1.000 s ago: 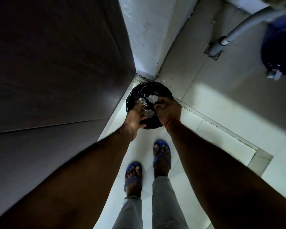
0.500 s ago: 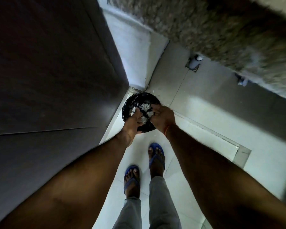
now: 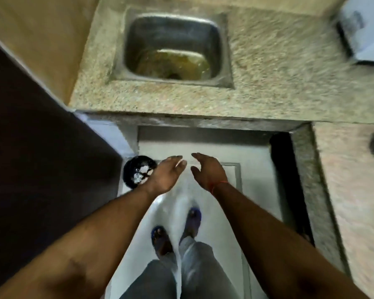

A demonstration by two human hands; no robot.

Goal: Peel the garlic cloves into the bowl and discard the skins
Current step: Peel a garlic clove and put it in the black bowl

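Note:
A small bin lined with a black bag (image 3: 131, 175) stands on the floor by the dark cabinet, with white garlic skins (image 3: 141, 172) lying inside it. My left hand (image 3: 167, 173) hovers just right of the bin, fingers straight and empty. My right hand (image 3: 206, 171) is beside it, palm turned inward, fingers relaxed, holding nothing. A red thread circles the right wrist. The two hands are apart from each other and above the floor. No bowl or garlic cloves are in view.
A steel sink (image 3: 173, 48) with murky water sits in the speckled stone counter (image 3: 268, 83) ahead. A dark cabinet face (image 3: 41, 158) fills the left. The counter wraps round on the right (image 3: 350, 190). My feet in blue sandals (image 3: 160, 238) stand on the pale tiled floor.
Both hands have lifted out of the bin and let go of the skins, which lie in the black bag. The view has swung up, so the sink and counter have come into sight.

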